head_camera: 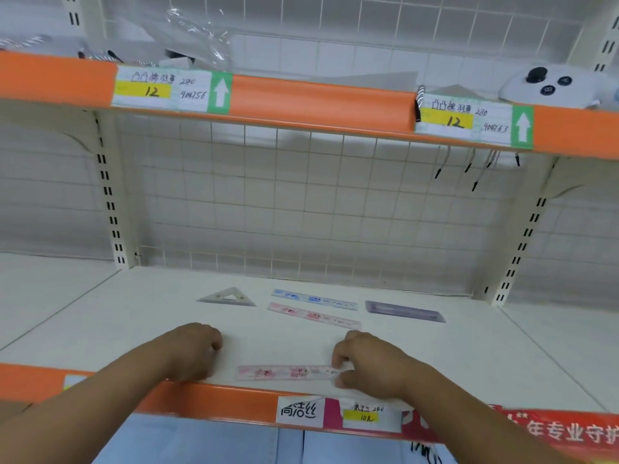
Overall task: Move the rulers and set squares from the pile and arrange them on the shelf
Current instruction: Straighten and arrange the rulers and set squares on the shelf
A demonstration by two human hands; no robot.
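- The right hand [368,363] is pinching the right end of the front pink ruler [284,372], which is lying flat near the front edge of the shelf [134,313].
- The left hand [194,351] is resting just beside the ruler's left end with its fingers curled. I cannot tell if they are holding anything.
- Further back, a set square [229,298], a blue ruler [315,299], a second pink ruler [313,316] and a purple ruler [405,311] are lying apart from each other.
- In my judgement, the ruler should be slid backward, parallel to the others, with both ends steadied so it is not slipping over the edge.

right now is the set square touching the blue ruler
No, the set square lies to the left of the blue ruler with a clear gap between them.
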